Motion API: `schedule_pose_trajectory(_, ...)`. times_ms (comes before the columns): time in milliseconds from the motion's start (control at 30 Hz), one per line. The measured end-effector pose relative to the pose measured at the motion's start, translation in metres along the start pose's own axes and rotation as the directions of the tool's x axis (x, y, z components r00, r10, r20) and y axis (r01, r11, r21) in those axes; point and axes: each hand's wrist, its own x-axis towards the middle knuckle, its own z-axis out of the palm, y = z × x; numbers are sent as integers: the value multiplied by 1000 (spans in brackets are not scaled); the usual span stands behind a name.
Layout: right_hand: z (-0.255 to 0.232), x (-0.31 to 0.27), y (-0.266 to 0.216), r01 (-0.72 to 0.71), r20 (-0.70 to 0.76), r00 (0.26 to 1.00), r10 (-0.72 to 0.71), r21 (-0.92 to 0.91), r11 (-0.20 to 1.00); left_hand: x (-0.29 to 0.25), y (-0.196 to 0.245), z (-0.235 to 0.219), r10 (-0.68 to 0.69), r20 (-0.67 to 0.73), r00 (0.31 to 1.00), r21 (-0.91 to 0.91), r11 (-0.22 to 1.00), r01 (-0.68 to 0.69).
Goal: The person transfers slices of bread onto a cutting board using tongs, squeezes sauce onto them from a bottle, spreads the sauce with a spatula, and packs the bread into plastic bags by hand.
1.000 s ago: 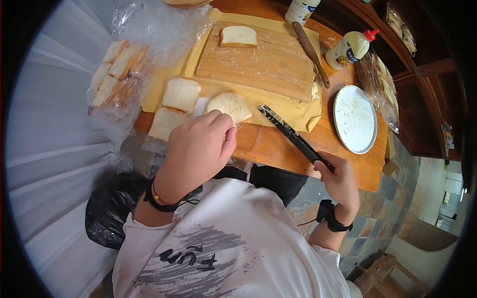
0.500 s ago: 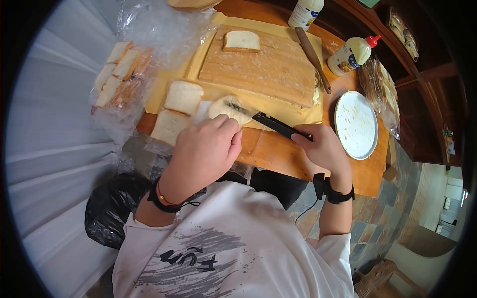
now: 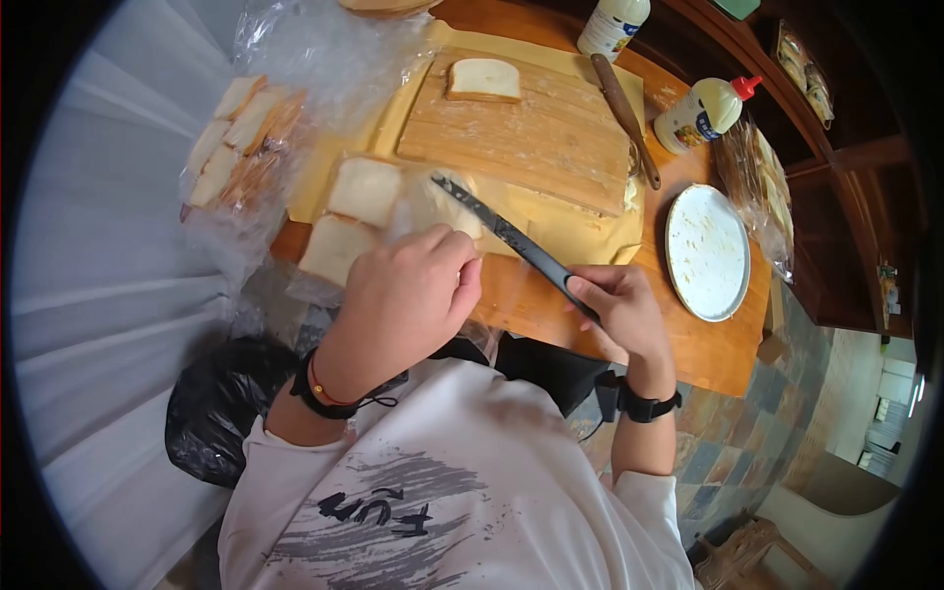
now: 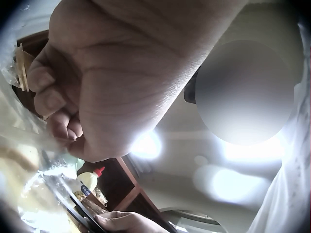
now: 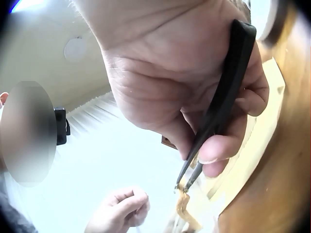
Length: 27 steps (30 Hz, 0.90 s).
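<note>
My left hand [image 3: 413, 295] is over the near edge of the table, fingers curled; in the left wrist view its fingertips [image 4: 60, 128] pinch clear plastic film [image 4: 29, 141]. Just beyond it lies a bread slice [image 3: 460, 211], blurred. Long black tongs [image 3: 521, 241] are gripped by my right hand [image 3: 624, 313], their tips at the slice's far left edge. From the right wrist, the tongs [image 5: 226, 92] close around a thin browned bread edge [image 5: 183, 208]. Two slices [image 3: 365, 192] [image 3: 337, 248] lie to the left, and one slice [image 3: 484, 79] sits on the wooden board [image 3: 521, 133].
Bagged bread [image 3: 236, 143] is at the left beside crumpled plastic [image 3: 329, 69]. A brown-handled tool [image 3: 624, 113], a red-capped bottle [image 3: 703, 113], another bottle [image 3: 612, 29] and a round white tray [image 3: 708, 253] stand or lie to the right. A black bag [image 3: 231, 408] hangs below left.
My right hand has brought the tongs leftward from beside the near slice to over it, then to its far left edge. The left hand has stayed nearly in place.
</note>
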Motion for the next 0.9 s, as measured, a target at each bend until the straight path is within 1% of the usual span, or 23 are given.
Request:
schedule_pose_trajectory(33, 7, 0, 4, 6, 3, 1000, -7, 114, 993, 1, 0, -1, -6, -4, 1000, 11, 1000, 6)
schedule_pose_trajectory(100, 19, -4, 10, 22, -4, 1000, -22, 125, 992, 1, 0, -2, -13, -10, 1000, 24, 1000, 13)
schedule_pose_trajectory(167, 28, -9, 14, 5, -128, 992, 1, 49, 999, 1, 0, -1, -12, -1, 1000, 31, 999, 12)
schedule_pose_trajectory(200, 30, -12, 16, 24, -162, 987, -23, 4, 1000, 0, -1, -1, -11, -1, 1000, 29, 1000, 11)
schedule_pose_trajectory(233, 31, -14, 21, 21, -166, 986, -20, 4, 1000, 0, -1, 1, -10, 6, 1000, 26, 1000, 10)
schedule_pose_trajectory(300, 31, -17, 30, 67, -203, 975, -93, -130, 989, 0, -1, 3, -5, 16, 1000, 16, 1000, 4)
schedule_pose_trajectory(333, 30, -18, 29, 64, -208, 974, -90, -130, 989, 0, -1, 3, -1, 32, 1000, 20, 1000, 1)
schedule_pose_trajectory(400, 27, -24, 20, 42, -211, 973, -97, -251, 967, -1, 0, 4, 2, 46, 999, 22, 1000, -3)
schedule_pose_trajectory(433, 25, -26, 15, 41, -212, 972, -97, -253, 967, -1, 0, 5, 2, 47, 999, 21, 1000, -3)
schedule_pose_trajectory(500, 19, -33, 3, 49, -189, 972, -136, -405, 913, -1, 0, 5, 3, 45, 999, 20, 1000, -3)
schedule_pose_trajectory(633, 1, -43, 2, 60, -190, 970, -153, -421, 905, -2, -2, 5, 7, 55, 998, 22, 1000, -8)
schedule_pose_trajectory(700, -10, -46, 5, 65, -154, 978, -144, -431, 900, -2, -2, 5, 9, 51, 999, 22, 1000, -10)
schedule_pose_trajectory(733, -13, -46, 3, 39, -146, 983, -112, -432, 901, -2, -2, 6, 12, 52, 999, 16, 1000, -13)
schedule_pose_trajectory(833, -9, -41, -3, 48, -119, 986, -119, -478, 877, -1, 0, 7, 39, 47, 998, 7, 999, -39)
schedule_pose_trajectory(900, -2, -33, 0, 57, -129, 983, -131, -463, 884, 0, 1, 7, 55, 39, 998, 7, 998, -55)
